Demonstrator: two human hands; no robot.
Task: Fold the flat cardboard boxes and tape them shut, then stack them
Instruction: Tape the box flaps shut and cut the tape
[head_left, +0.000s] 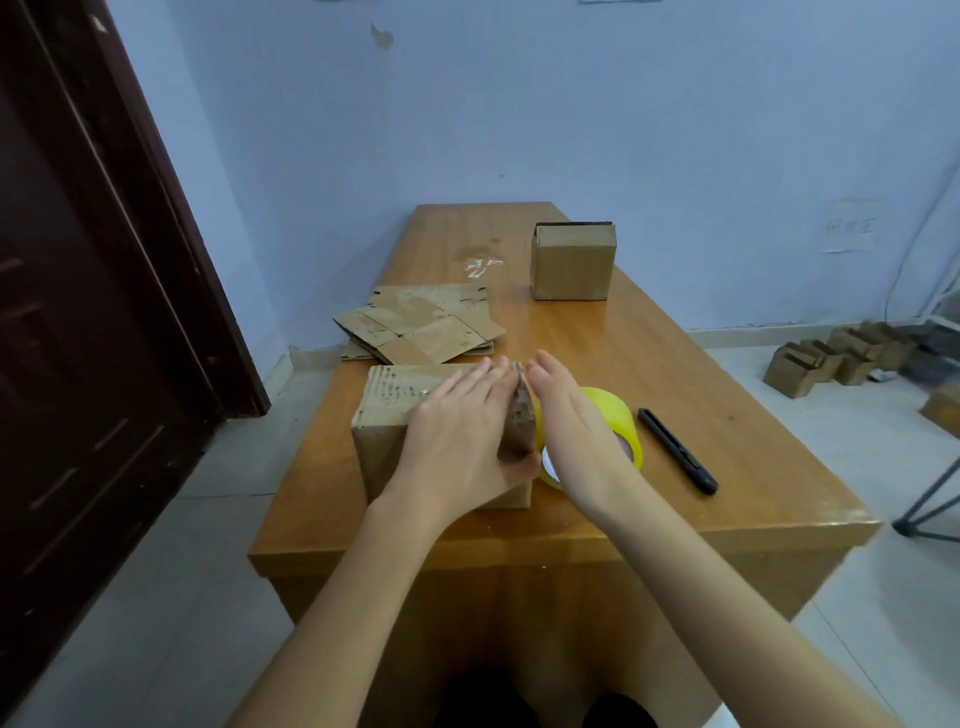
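1. The person works at a wooden table (649, 364). The box being folded (395, 410) stands near the table's near edge, toward its left side.
2. The left hand (462, 431) lies flat on the box's top with its fingers straight. It presses the flaps down and grasps nothing, probably so the top stays closed for taping.
3. The right hand (571, 431) is held edge-on against the box's right side, fingers straight and together. It is released rather than clenched, and seems to push the right flap (519, 421) inward toward the left hand.
4. The yellow tape roll (618, 415) lies just right of the box, partly hidden behind the right hand. It is close enough to pick up once the flaps meet.
5. A black utility knife (675, 449) lies on the table to the right of the roll, near the right edge, likely for cutting the tape.
6. A pile of flat cardboard blanks (421, 327) waits beyond the box, by the left edge, still to be folded.
7. One folded box (574, 262) stands toward the far right corner; its top looks partly open, and no stack has started there.
8. Judging by this, the box in hand is at the flap-closing step, with taping still ahead.
9. More small boxes (831, 358) sit on the floor by the wall to the right.
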